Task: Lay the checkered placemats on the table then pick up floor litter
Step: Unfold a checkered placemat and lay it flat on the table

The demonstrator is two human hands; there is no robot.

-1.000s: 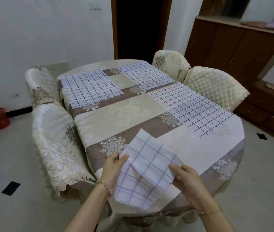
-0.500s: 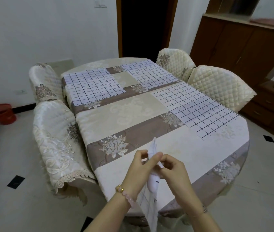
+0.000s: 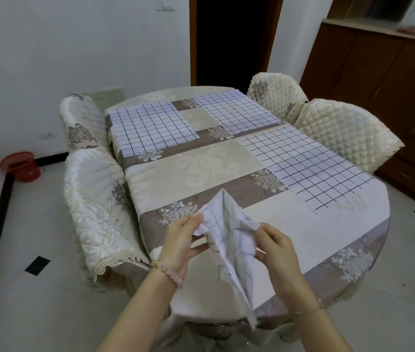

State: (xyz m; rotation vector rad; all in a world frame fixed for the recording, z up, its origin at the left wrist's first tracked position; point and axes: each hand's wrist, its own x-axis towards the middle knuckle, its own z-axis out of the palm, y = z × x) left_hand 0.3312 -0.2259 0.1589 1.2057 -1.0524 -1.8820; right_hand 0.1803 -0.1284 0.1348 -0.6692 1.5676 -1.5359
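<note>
Now both hands (image 3: 183,242) pinching folded checkered placemat (image 3: 229,240), above table (image 3: 201,179)

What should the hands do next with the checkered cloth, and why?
Probably spread the left hand and right hand apart to open the checkered placemat: both pinch it folded, three placemats already lie flat, and the near-left of the table has none.

White walls (image 3: 49,59) and a dark doorway (image 3: 232,39) stand behind four cream-covered chairs (image 3: 341,133) round the desk (image 3: 193,168), a brown cabinet (image 3: 379,72) lines the right, and a red basin (image 3: 21,166) sits on the pale tiled floor (image 3: 23,301).
</note>
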